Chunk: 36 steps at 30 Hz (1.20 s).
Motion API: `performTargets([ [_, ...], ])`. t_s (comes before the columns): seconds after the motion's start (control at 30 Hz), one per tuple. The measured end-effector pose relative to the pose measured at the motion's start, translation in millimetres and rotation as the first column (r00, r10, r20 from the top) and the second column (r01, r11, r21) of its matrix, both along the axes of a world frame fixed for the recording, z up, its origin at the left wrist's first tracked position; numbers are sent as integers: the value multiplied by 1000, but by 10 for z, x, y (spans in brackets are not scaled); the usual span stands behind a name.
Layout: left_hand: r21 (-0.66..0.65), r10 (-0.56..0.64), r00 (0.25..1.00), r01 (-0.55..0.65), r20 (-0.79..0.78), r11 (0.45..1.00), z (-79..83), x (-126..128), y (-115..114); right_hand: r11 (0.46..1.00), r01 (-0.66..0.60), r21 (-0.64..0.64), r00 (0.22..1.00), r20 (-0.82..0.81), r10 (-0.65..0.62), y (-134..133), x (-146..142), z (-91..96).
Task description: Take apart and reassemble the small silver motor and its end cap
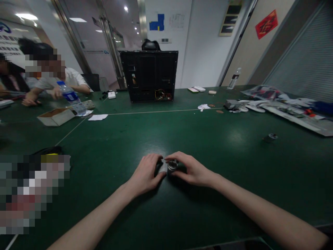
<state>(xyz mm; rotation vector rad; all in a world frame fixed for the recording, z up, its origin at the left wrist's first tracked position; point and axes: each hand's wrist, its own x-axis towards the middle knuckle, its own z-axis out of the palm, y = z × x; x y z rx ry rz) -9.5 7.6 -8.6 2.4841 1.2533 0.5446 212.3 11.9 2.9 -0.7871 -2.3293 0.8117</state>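
Right hand (pixel 191 170) fingers curled on small metal cylinder (pixel 172 166), gripping. Left hand (pixel 147 173) fingers bent, touching it on green desk (pixel 208 146); grip unclear.

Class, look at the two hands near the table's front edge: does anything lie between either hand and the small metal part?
Nothing visible does. The right hand already grips the small metal part, and the left hand rests right beside it on the green table.

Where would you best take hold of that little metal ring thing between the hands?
Probably by its round outer wall, from above. The small metal cylinder seems to stand upright on the green table, open end up, and the right hand already pinches its sides; the left hand rests beside it.
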Motion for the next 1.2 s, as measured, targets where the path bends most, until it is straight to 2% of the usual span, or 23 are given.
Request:
performTargets([
  [0.2, 0, -14, 1000, 14, 8, 1000, 31, 34, -16, 997, 30, 68, 998, -53, -27, -5, -51, -63],
  [0.53, 9, -24, 1000, 25, -11, 1000, 41, 82, -6, 982, 81, 168, 997, 1, -82, -7, -2, -137],
  [0.77, 11, -29, 1000, 29, -5, 1000, 37, 76, -6, 979, 39, 202, 999, 21, -44, -28, 7, -83],
  [1.2, -7, -42, 999, 42, 31, 999, 64, 97, -19, 964, 40, 265, 999, -5, -40, 28, -10, -179],
])
